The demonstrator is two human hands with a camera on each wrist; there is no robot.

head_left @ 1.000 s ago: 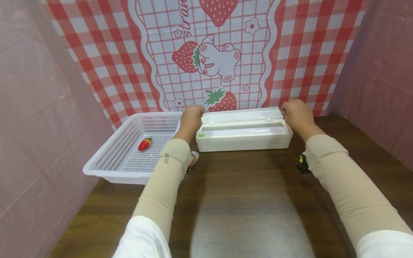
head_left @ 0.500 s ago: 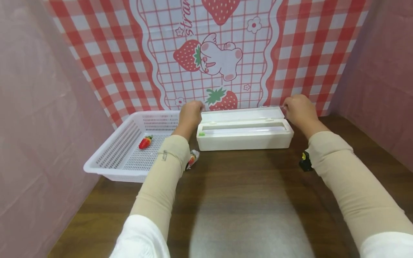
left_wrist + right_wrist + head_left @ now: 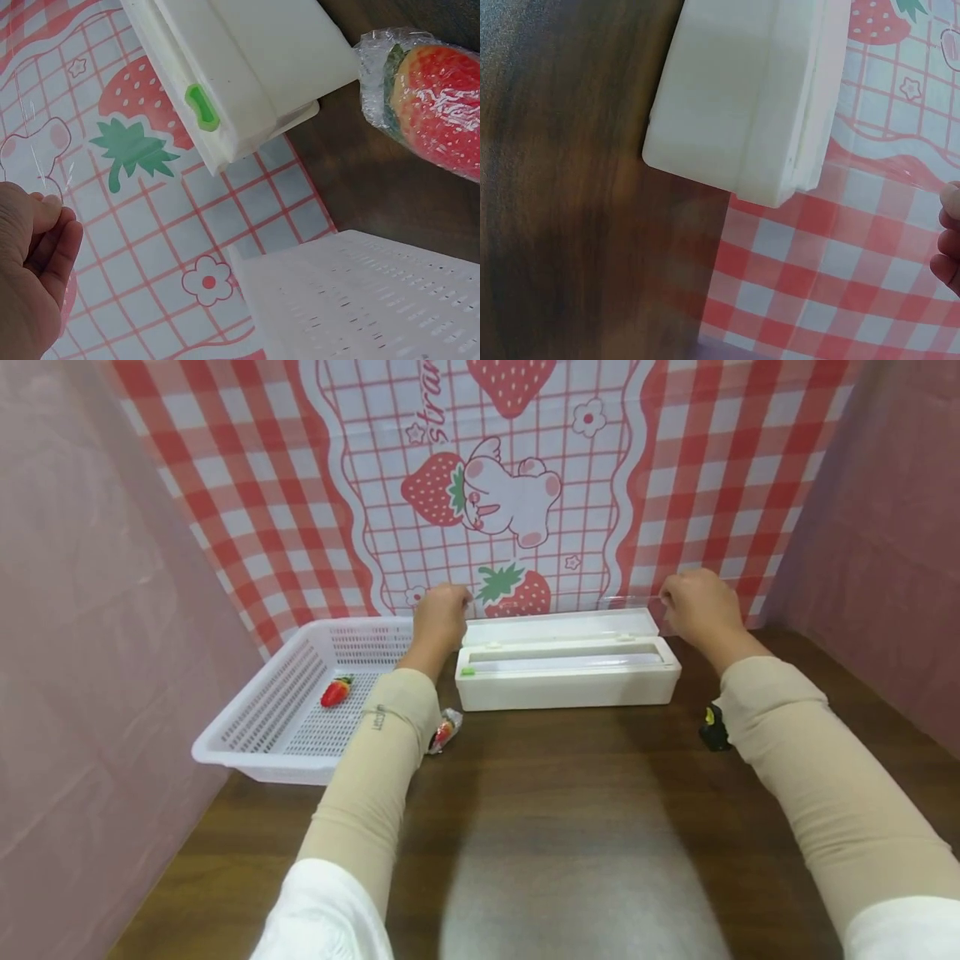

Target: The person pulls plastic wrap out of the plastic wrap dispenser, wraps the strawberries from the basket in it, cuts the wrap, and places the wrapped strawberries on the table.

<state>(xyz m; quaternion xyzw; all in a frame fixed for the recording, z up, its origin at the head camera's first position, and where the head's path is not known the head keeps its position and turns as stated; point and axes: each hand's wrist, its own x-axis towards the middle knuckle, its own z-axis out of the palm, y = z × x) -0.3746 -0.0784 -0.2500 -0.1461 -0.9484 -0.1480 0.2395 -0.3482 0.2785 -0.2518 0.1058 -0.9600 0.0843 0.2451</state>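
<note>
A long white cling film dispenser [image 3: 570,689] stands at the back of the table, its lid [image 3: 562,627] tipped back. Above its left end, my left hand [image 3: 438,618] pinches clear cling film [image 3: 36,161] between thumb and fingertip, as the left wrist view shows. My right hand [image 3: 701,606] is raised past the dispenser's right end, fingers curled, pinching the film's other corner. Between the hands the film is nearly invisible. A green tab [image 3: 201,107] sits on the dispenser's left end. Just right of my left sleeve lies a strawberry wrapped in film [image 3: 446,732].
On the left is a white perforated basket [image 3: 270,766] with one unwrapped strawberry [image 3: 336,692] inside. A red checked strawberry-print cloth [image 3: 697,485] hangs directly behind the dispenser. Pink cloth walls stand on both sides of the brown wooden table [image 3: 562,793].
Both hands have risen slightly above the dispenser, drawing the cling film upward. The dispenser, basket and strawberries have stayed in place.
</note>
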